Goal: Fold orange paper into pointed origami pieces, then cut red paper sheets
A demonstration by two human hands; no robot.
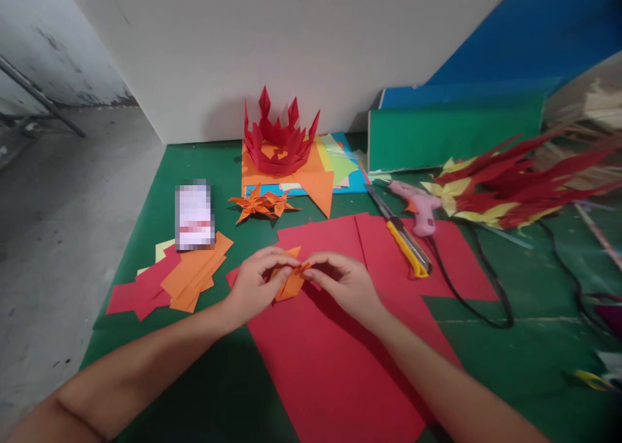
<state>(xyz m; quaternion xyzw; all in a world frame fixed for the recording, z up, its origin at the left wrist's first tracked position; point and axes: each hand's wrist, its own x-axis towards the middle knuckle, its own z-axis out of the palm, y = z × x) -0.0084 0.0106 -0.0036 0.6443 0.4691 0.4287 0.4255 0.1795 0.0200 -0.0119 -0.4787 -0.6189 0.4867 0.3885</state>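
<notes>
Between both hands is a small folded piece of orange paper (290,287), held above a large red sheet (335,359). My left hand (260,278) pinches its left side between thumb and fingers. At its upper right corner, the thumb and fingertips of my right hand (343,281) are closed on a narrow fold. Part of the paper is hidden behind the fingers. Just beyond the hands lie orange folded paper flowers (262,203). Farther back, a red folded-paper crown (279,138) stands on a stack of coloured paper (345,171).
Orange paper strips (194,278) and red strips (131,298) lie left, by a blurred-out phone (194,216). On the right are a yellow utility knife (408,249), a pink glue gun (422,210) with black cord, red-and-yellow paper pieces (515,184) and a green board (457,138).
</notes>
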